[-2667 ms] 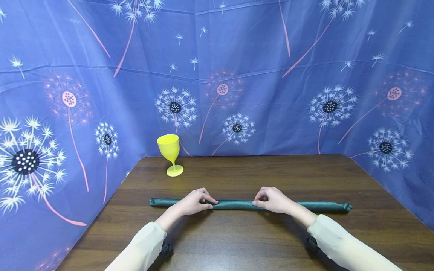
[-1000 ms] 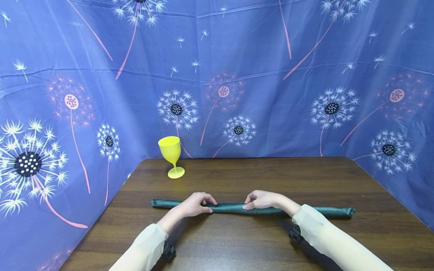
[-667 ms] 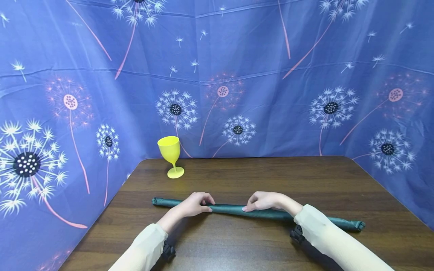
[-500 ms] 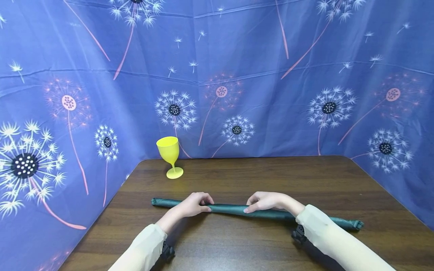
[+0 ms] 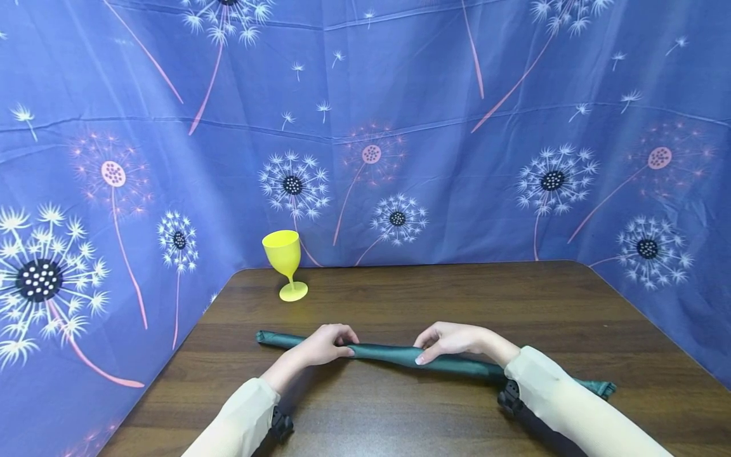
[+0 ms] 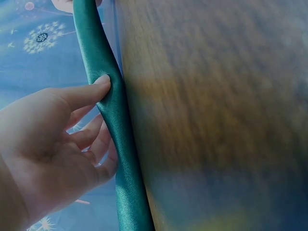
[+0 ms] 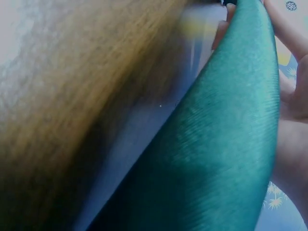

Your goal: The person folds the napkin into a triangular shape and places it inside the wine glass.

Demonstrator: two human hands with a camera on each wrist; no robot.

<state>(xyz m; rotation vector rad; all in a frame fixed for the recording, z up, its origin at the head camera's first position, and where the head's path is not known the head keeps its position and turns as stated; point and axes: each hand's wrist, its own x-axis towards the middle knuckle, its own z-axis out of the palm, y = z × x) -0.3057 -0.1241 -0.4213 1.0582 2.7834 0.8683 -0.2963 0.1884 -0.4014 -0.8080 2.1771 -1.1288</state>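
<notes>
Green cloth roll (image 5: 382,353): long, thin, smooth w/ satin sheen, fine weave visible up close in R wrist view; lies aslant across lower ctr. of head view, L end higher in frame, R end lower. Both ends bunched/crumpled. L hand (image 5: 324,344), lower ctr.-left, pinches it, thumb on near face, pressing a small dent (L wrist view), other fingers curled behind. R hand (image 5: 454,339), lower ctr.-right, also pinches roll, thumb in front; fingers partly hidden by cloth in R wrist view. Roll covered in part by L hand and, farther right, by R forearm/cuff; cut off by frame edges in both wrist views. Can't tell if whole length touches desk. Pale sleeves (image 5: 562,393) run off bottom edge; dark wrist devices (image 5: 510,397) half in shadow, detail unclear. Yellow goblet (image 5: 283,257), smooth, prob. plastic, upright on round foot, upper left of desk, well apart from roll. Desk (image 5: 365,412): brown wood grain, glossy patch bottom ctr.; grain blurred in wrist views. Behind + both sides: blue fabric backdrop (image 5: 457,165), white/pink dandelion print, horiz. creases, top cut off.
</notes>
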